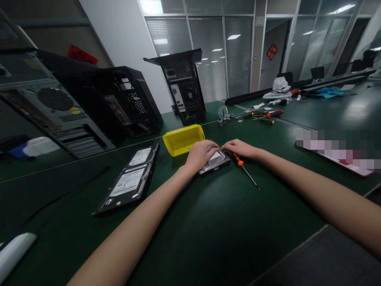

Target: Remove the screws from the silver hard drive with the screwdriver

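A hard drive [217, 161] with a silver top lies on the green table [208, 222] in front of me. My left hand [200, 154] rests over its left side, fingers bent around it. At its far right corner, my right hand [239, 147] has its fingertips pinched together; whatever is between them is too small to make out. An orange and black screwdriver [239, 162] comes out from under my right palm, its shaft pointing towards me and to the right. Just behind my left hand stands a yellow plastic bin [181, 141].
Two hard drives in a black bracket [129, 178] lie left of my left arm. Opened computer cases [184, 87] stand at the back and left. Pliers [268, 114] and other tools lie far right, beyond a pinkish flat object [339, 155], partly blurred out.
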